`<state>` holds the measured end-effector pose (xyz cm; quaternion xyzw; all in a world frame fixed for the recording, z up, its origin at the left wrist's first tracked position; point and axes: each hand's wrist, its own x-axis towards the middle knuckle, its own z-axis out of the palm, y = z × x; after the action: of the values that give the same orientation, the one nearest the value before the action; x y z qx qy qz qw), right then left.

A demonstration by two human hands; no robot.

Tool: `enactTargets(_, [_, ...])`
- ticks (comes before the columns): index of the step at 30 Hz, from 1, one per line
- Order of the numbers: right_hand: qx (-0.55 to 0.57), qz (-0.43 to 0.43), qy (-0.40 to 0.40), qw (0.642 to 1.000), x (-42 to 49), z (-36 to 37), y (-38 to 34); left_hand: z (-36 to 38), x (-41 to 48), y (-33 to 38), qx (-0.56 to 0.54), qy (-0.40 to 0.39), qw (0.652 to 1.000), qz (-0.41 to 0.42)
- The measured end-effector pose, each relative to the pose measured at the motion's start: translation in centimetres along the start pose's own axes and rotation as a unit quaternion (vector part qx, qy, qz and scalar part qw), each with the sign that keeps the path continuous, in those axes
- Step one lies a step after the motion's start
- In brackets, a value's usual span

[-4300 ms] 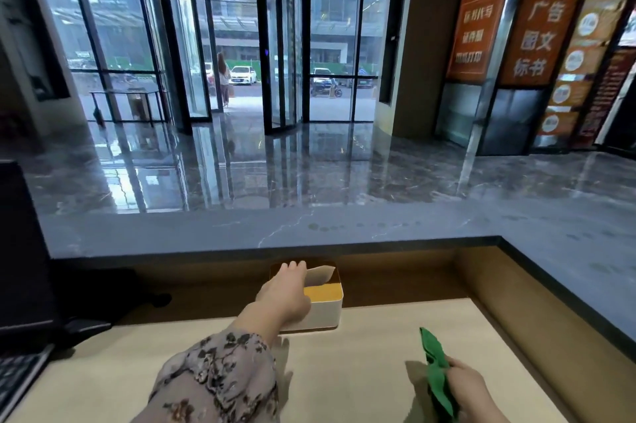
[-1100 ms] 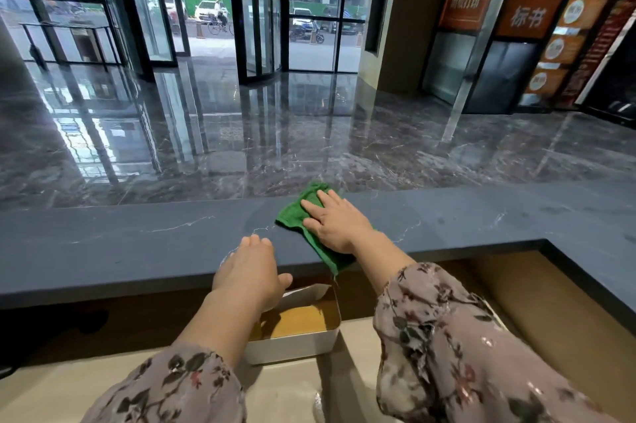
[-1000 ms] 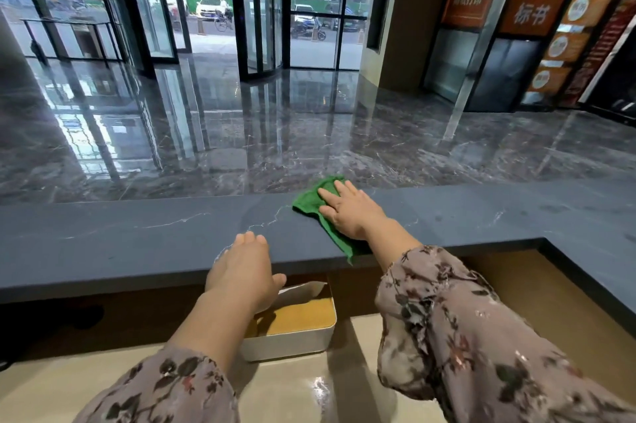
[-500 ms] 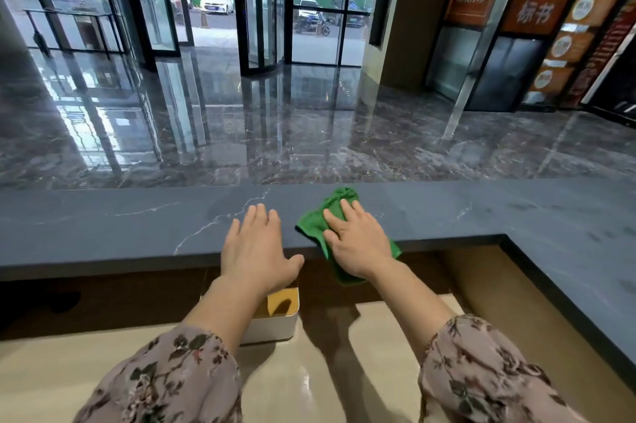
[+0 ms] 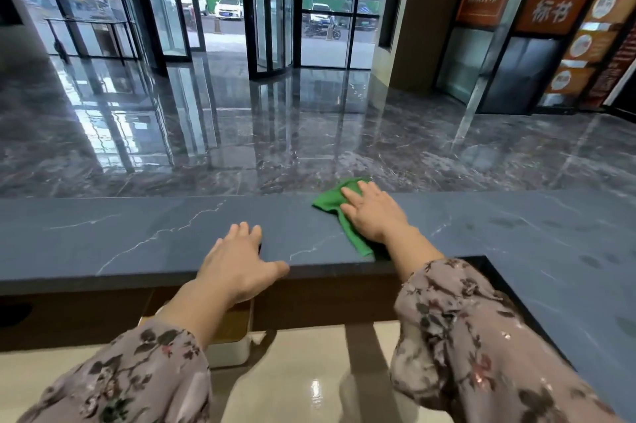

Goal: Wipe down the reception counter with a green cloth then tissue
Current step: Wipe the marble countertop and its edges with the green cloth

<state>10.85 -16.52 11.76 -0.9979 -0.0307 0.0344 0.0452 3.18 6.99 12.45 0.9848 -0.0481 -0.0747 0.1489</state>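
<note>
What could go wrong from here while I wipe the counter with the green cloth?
1. The green cloth is bunched under the flat right hand, so passes are narrow and may skip the smudges on the reception counter to the right.
2. The cloth's tail lies at the counter's near edge and could slide off.
3. The left hand rests on that edge with its forearm over the tissue box; pulling back may knock it.

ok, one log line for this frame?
step: cloth wipe | right hand: flat on green cloth | left hand: flat on counter edge, holds nothing | box: lower desk, under left forearm
</note>
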Motion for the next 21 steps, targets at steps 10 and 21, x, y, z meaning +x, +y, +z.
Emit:
enactTargets(10, [0.013, 0.059, 0.047, 0.997, -8.0, 1.0, 1.1, 0.3, 0.0, 0.9, 0.052, 0.004, 0.998, -0.024])
enactTargets(21, [0.033, -0.104, -0.034, 0.993, -2.3, 0.4, -4.3, -0.2, 0.9, 1.3, 0.058, -0.026, 0.996, -0.056])
